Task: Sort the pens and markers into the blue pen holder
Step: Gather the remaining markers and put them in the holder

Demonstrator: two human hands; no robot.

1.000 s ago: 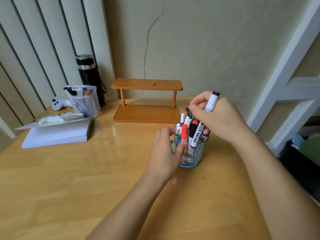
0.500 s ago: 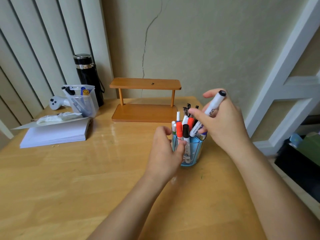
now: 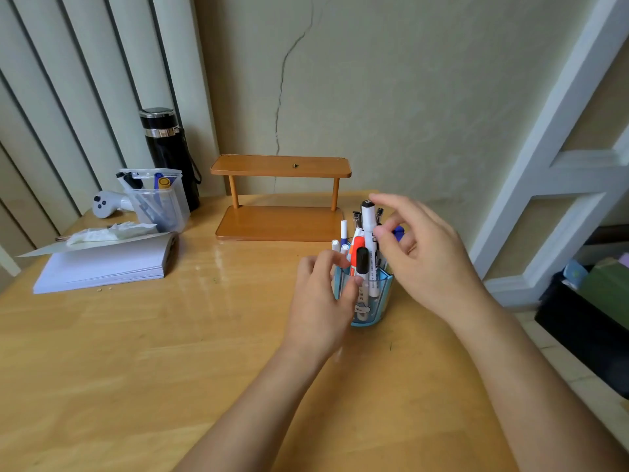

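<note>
Soft even daylight, faint glare on the table [image 3: 204,284], wide-angle bending at edges.

A light wooden table [image 3: 143,362] carries a blue pen holder [image 3: 376,301] full of pens and markers near its right edge. Behind it stands a small two-tier wooden shelf [image 3: 280,199]. At the far left lie a stack of white paper [image 3: 102,264] with a crumpled tissue [image 3: 109,231] on top, a clear plastic container [image 3: 158,202] of pens, a black flask [image 3: 170,155] and a white controller [image 3: 107,203].

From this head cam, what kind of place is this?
Most likely a home desk or study corner. A wooden table against a cracked wall holds a stack of paper, a small wooden desk shelf, a black flask and a blue pen holder full of pens and markers.
</note>
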